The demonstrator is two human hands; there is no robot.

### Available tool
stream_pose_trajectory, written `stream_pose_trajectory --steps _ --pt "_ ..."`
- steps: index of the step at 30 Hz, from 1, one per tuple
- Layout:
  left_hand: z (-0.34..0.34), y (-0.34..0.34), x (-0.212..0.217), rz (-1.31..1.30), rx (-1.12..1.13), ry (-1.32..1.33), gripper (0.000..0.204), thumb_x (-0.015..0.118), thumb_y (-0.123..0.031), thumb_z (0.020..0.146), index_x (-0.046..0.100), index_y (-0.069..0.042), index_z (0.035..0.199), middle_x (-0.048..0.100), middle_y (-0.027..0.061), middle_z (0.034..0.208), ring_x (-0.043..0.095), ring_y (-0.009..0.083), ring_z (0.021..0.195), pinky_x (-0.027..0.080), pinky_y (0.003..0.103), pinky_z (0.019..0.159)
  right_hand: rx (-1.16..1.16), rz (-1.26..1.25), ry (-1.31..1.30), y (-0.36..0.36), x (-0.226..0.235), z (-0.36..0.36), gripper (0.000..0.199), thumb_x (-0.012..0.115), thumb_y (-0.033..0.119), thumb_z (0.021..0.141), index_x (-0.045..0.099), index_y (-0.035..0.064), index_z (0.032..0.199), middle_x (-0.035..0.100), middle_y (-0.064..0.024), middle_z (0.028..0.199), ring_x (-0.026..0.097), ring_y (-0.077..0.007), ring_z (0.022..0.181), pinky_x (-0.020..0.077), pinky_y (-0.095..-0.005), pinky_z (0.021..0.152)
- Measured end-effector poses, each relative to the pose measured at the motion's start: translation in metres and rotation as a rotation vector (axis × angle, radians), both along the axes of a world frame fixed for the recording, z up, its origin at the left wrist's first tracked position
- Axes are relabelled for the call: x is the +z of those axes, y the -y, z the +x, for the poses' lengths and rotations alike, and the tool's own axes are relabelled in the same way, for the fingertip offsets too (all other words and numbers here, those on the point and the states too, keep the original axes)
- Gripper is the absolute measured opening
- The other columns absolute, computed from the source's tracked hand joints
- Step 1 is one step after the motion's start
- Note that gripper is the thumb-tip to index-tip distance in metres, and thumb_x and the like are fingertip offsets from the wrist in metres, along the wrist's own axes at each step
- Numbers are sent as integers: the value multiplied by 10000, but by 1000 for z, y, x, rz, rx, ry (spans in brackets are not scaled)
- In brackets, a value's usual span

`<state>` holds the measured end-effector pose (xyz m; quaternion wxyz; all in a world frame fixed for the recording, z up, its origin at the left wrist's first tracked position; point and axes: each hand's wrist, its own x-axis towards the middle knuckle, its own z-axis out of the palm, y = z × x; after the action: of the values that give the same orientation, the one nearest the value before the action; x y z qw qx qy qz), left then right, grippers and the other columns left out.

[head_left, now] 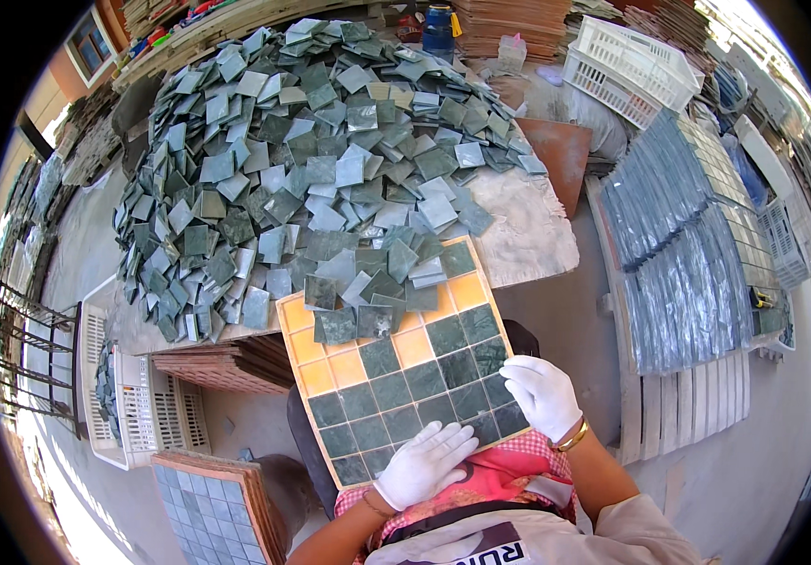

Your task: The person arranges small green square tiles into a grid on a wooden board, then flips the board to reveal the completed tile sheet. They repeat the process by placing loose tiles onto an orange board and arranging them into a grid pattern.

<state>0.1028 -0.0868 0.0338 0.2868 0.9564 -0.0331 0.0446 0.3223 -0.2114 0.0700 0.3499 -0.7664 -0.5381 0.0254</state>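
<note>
A wood-edged grid tray (312, 346) with yellow compartments rests tilted between my lap and the table edge. Square dark green stone tiles (424, 379) fill its nearer rows, and bare yellow compartments show farther up. Several loose tiles (374, 321) lie over its far end, spilling from the heap. My left hand (427, 461), in a white glove, lies flat across the near tiles with its fingers stretched out. At the tray's right edge, my gloved right hand (545, 394) has its fingers bent and drawn together; whatever they hold, if anything, is hidden.
A large heap of green tiles (321, 169) covers most of the table (528, 231). To the right, wrapped tile stacks (674, 282) stand on a pallet (679, 405). White crates (627, 71) sit at the back right and a crate (146, 410) at left. Tile-filled boards (208, 513) lean lower left.
</note>
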Motion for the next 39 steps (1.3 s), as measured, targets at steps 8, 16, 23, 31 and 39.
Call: stream_pose_trajectory --steps 8,16,23,31,39 --pt "21 -42 8 272 540 -70 697 650 -421 795 461 -94 1381 465 101 1415 392 301 1325 215 498 1119 29 -44 -14 -4 2 1 186 633 151 841 648 99 1018 650 -82 1025 632 -273 915 522 -370 784" --pt "-21 -22 10 310 552 -177 643 635 -370 810 484 -43 1343 440 164 1413 361 349 1328 198 540 1115 63 -140 -24 -16 -9 3 216 610 148 848 615 119 1062 652 -76 993 626 -281 897 513 -387 762" --pt "-41 -4 5 187 397 -83 543 651 -314 810 543 -109 1301 522 97 1351 444 290 1276 237 508 1105 182 -238 65 -63 -14 5 153 544 131 865 623 109 995 654 -66 946 616 -272 903 499 -390 791" --pt "-40 -3 0 165 425 -31 521 653 -313 811 558 -120 1285 535 84 1338 461 278 1257 251 492 1101 313 -410 186 -85 -2 11 164 650 157 791 604 85 932 633 -98 901 597 -286 914 478 -401 828" --pt "-42 -5 2 140 434 -27 508 659 -323 811 565 -128 1271 538 69 1336 464 275 1256 252 486 1098 417 -612 87 -99 19 15 250 698 232 750 646 85 945 620 -127 946 581 -309 945 473 -420 844"
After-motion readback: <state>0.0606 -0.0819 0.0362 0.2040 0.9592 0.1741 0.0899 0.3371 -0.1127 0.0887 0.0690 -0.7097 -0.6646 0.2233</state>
